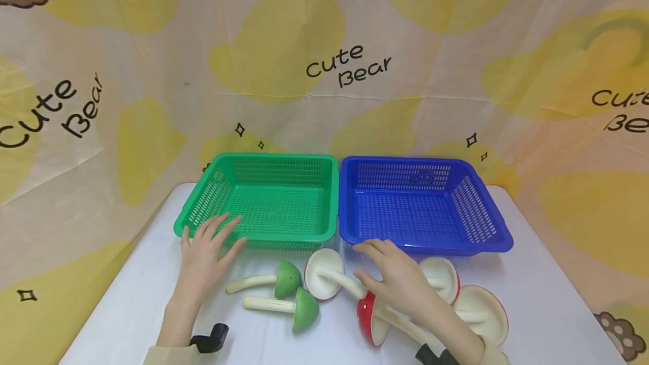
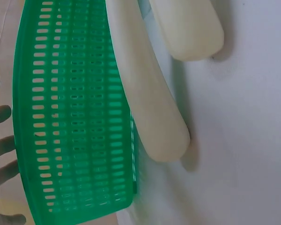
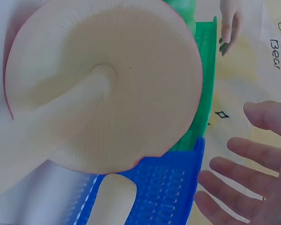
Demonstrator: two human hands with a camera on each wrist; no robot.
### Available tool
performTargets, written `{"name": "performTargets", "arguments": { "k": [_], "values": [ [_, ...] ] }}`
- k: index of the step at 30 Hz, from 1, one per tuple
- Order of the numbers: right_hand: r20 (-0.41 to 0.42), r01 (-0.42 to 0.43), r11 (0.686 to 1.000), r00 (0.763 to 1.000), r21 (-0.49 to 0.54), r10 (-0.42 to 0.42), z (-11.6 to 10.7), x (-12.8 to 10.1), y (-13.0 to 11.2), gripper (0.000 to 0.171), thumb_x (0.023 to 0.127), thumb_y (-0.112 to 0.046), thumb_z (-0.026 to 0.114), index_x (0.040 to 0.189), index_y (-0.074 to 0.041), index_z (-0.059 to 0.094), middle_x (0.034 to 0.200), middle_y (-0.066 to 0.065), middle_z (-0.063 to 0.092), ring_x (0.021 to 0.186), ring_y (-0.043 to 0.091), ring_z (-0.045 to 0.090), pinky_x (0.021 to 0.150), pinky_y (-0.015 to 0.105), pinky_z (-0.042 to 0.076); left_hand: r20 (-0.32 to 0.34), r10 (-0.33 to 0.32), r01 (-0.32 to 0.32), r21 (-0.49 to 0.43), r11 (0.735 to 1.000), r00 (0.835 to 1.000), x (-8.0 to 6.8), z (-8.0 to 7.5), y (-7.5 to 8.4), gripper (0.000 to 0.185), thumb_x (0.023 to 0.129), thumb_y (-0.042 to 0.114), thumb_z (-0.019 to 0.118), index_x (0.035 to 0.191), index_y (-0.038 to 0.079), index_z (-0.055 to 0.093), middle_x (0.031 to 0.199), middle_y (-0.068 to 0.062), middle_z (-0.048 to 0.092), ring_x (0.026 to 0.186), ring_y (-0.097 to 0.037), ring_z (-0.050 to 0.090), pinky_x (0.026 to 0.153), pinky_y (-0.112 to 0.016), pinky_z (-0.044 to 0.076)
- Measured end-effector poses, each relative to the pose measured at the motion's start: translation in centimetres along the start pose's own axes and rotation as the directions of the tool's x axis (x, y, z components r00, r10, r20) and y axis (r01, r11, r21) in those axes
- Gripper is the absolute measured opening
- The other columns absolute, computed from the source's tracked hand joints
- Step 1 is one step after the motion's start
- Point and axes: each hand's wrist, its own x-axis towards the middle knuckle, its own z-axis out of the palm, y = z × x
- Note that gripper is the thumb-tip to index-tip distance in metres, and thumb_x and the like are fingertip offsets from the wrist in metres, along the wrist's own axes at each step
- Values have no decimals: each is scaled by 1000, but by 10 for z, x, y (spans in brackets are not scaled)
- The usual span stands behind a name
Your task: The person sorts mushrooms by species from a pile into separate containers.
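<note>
While both hands hover open-fingered, the left hand (image 1: 205,252) at the green basket (image 1: 263,199) lower left, the right hand (image 1: 398,280) over red mushrooms (image 1: 372,317) lower centre, a careless sweep might roll them off the table (image 1: 547,308).

2 baskets: 1 green basket (image 1: 263,201), 1 blue basket (image 1: 421,207). Toy mushrooms, 6 total: 2 green mushrooms (image 1: 286,278) (image 1: 304,310), 4 red mushrooms (image 1: 324,274) (image 1: 372,319) (image 1: 442,278) (image 1: 484,314).

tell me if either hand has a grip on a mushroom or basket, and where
Neither does. The left hand lies open with fingers spread at the green basket front rim; the right hand hovers open above the red mushrooms.
</note>
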Motion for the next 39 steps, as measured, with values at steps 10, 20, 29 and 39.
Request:
{"name": "performTargets", "arguments": {
  "k": [10,20,29,39],
  "values": [
    [112,50,999,992,-10,-49,4,10,-12,37,85,-33,71,118,-16,66,108,-4,66,99,14,62,76,34,56,-114,26,-27,-6,1000,993,-5,6,-7,49,83,28,73,129,19,60,133,-13,57,126,-36,45,106,-75,16],
    [237,72,997,968,40,-79,10,24,-14,34,86,-32,69,116,-17,67,112,3,67,101,21,65,78,40,56,-155,-14,10,-30,1000,988,-7,8,-12,45,81,25,75,124,17,63,129,-13,60,122,-37,47,107,-74,15],
    [328,83,995,939,62,-99,15,35,-16,31,85,-24,69,114,-13,68,107,4,69,97,21,65,76,37,55,-194,-39,30,-49,998,980,-11,10,-18,41,79,20,77,118,15,67,123,-13,63,120,-36,47,109,-72,15],
    [406,55,993,909,103,-93,25,44,-16,31,83,-16,69,114,-12,68,104,5,70,94,19,65,78,35,53,-217,-62,44,-89,995,974,-11,11,-18,40,75,16,80,113,12,69,116,-14,65,115,-38,49,109,-72,16]
  ]
}}
